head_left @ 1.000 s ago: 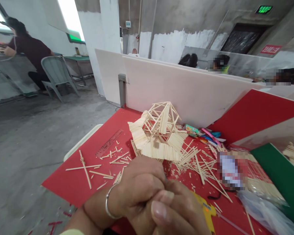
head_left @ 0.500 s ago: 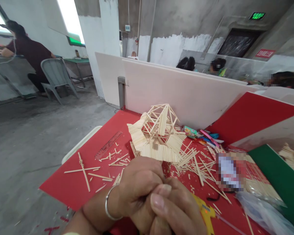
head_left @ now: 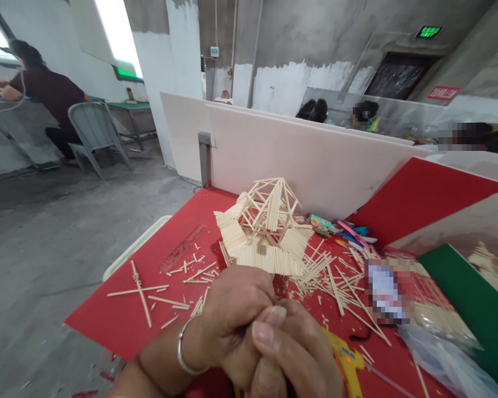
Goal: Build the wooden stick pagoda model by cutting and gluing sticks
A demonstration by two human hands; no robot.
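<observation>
Stick model, built of slim, pale, straw-coloured wooden sticks, standing upright toward the far middle of a red tabletop, just in front of a white partition. Its upper part is an open lattice rising to a peak, with gaps you can see through. On the near side of that peak, sticks lie edge to edge in one narrow solid panel that widens downward. Around the foot of the lattice runs a skirt of broad, flat panels, each made of sticks packed side by side, fanning outward with slightly ragged rims. Beneath the left part of the skirt, more sticks show as a low wall; the lowest near part is hidden behind your hands.

Your left hand, with a silver bracelet at the wrist, and your right hand are clasped together on the near side of the model, fingers folded and thumbs side by side. Whether something sits between your palms, I cannot tell.

Near your right hand lies a yellow glue gun, partly covered by it. Loose sticks and crumbs of wood scatter to the model's right; a clear ruler lies to its left.
</observation>
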